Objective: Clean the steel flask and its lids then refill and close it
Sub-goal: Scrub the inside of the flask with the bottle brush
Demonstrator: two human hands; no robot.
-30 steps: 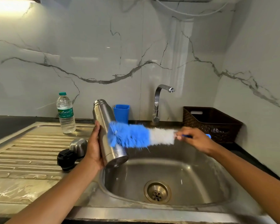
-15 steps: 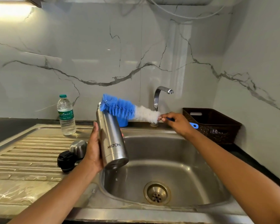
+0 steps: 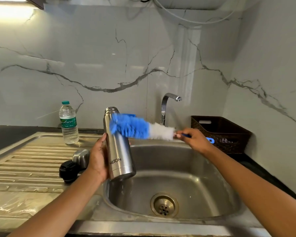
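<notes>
Left grip [image 3: 99,158] clamped round the Milton steel flask [image 3: 118,151], held near upright over the sink [image 3: 203,177]. Right grip [image 3: 193,139] pinches the bottle brush [image 3: 132,127] handle, bristles against the flask's shoulder. Risk: sideways scrubbing could knock the probably wet flask loose.

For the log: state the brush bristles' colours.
The bottle brush bristles are blue at the tip, white behind; head view.

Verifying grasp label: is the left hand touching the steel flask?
Touching. Head view: left hand grips the steel flask at its lower body, thumb against its side.
</notes>
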